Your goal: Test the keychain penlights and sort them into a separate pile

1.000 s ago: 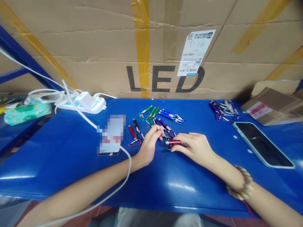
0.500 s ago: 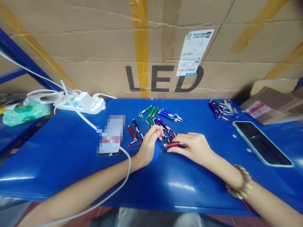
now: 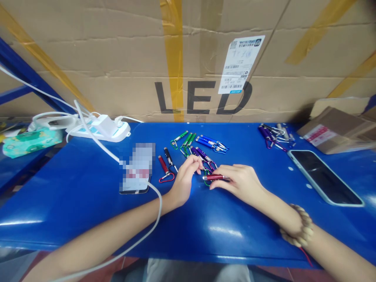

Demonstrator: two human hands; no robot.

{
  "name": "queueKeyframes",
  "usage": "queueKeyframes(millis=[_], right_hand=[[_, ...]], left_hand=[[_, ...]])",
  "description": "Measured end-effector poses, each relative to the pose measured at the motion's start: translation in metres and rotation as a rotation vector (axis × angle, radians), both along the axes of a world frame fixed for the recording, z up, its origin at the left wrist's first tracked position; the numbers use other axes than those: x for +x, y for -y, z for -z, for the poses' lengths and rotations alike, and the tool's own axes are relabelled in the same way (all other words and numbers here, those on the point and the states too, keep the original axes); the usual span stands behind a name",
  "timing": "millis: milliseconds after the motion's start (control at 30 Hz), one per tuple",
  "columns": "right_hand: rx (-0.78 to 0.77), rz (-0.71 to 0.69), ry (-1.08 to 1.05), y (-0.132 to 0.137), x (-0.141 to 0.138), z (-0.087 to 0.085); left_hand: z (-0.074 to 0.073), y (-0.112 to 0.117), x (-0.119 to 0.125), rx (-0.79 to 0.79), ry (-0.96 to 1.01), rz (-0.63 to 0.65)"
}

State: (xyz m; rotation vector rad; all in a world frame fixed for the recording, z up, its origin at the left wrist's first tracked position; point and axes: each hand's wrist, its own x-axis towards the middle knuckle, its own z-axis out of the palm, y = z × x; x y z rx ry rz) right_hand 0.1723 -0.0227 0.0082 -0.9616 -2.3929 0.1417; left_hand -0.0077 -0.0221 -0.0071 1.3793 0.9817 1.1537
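fingers of the right hand (image 3: 245, 182) clamp a red flashlight (image 3: 214, 177) that slackening could drop; those of the left hand (image 3: 184, 179), i cannot tell.

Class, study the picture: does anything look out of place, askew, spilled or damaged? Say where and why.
The white label on the big cardboard box covers part of the printed D, interrupting the lettering. The far-right penlights lie jumbled, unlike the aligned blue penlights. Nothing looks spilled.

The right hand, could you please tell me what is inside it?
The right hand holds a red penlight, one end sticking out. The grasp largely hides the other end; any clip there cannot be seen.
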Motion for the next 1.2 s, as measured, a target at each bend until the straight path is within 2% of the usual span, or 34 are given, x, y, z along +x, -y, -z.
queueKeyframes(millis=[433, 767, 1000, 1100, 1200], right_hand=[[-0.034, -0.009, 0.003, 0.0003, 0.0013, 0.0007], [-0.065, -0.018, 0.084, -0.0010, 0.0028, 0.0023], [-0.073, -0.026, 0.039, 0.0005, 0.0003, -0.0023], [-0.127, 0.029, 0.007, 0.0009, 0.0002, -0.0027], [-0.189, 0.155, -0.065, -0.0026, 0.0045, -0.0014]], left_hand=[[0.0021, -0.0005, -0.0004, 0.009, -0.002, 0.007], [0.0004, 0.0003, -0.0004, 0.012, 0.008, 0.016], [-0.0003, 0.0010, -0.0001, 0.006, 0.011, 0.012], [-0.0002, 0.0004, -0.0003, 0.008, 0.024, 0.013], [0.0001, 0.0000, -0.0002, -0.005, 0.042, -0.008]])
